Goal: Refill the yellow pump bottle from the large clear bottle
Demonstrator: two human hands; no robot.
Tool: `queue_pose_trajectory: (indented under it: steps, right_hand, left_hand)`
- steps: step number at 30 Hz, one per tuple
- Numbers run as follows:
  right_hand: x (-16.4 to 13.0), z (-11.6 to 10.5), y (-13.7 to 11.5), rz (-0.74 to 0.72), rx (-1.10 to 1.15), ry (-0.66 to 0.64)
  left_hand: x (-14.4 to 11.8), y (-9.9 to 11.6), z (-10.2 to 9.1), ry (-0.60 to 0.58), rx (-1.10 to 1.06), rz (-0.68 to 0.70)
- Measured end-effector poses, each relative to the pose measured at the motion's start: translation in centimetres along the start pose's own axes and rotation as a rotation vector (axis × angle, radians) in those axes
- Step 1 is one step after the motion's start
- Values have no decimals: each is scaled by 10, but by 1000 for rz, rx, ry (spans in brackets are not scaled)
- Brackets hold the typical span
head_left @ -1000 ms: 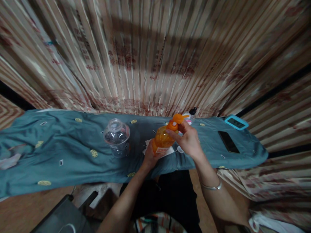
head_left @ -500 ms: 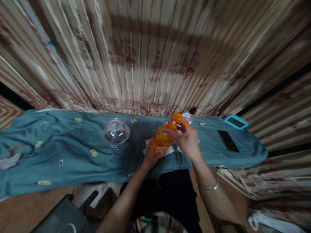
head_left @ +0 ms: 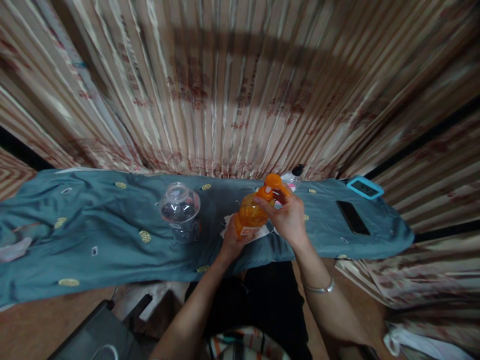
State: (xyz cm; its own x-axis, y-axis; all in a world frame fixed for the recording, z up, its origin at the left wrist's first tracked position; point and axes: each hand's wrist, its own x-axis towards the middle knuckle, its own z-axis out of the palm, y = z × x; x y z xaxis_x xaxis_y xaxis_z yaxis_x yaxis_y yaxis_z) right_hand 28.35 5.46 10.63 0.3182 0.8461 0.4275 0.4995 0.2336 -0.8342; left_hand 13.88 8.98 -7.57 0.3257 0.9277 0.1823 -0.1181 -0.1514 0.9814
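Observation:
An orange, see-through pump bottle (head_left: 252, 212) is held tilted above the cloth, its top leaning to the right. My left hand (head_left: 232, 237) is wrapped round its lower end, beside a pale label. At the top, the fingers of my right hand (head_left: 290, 218) are closed about the neck and the orange pump head (head_left: 273, 181); some fingertips are hidden behind it. A white sheet (head_left: 262, 233) lies under the bottle. To the left, a clear plastic cup with a domed lid (head_left: 181, 210) stands on the cloth.
A teal patterned cloth (head_left: 112, 230) covers the narrow table. Behind my right hand is a clear bottle with a black top (head_left: 298, 171). A phone (head_left: 353, 218) and a blue-framed digital clock (head_left: 365, 187) lie at the right. Striped curtains (head_left: 232, 100) hang close behind.
Almost nothing differs. My right hand and forearm have shifted very slightly to the left; the bottle stays in both hands.

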Motion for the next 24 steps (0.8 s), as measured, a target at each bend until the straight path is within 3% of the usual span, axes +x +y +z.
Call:
queue_pose_trajectory:
  steps: [7,14,24]
  right_hand:
    - [5,-15,-4,-33,56,-259]
    - [-1,1,0,-3,-6,-31]
    - [-3,-17,13,-76,129,-159]
  left_hand:
    - [1,-4,-1,-12,9,-2]
    - [1,1,-2,-28,34,25]
    - [2,-2,-4,-26,66,34]
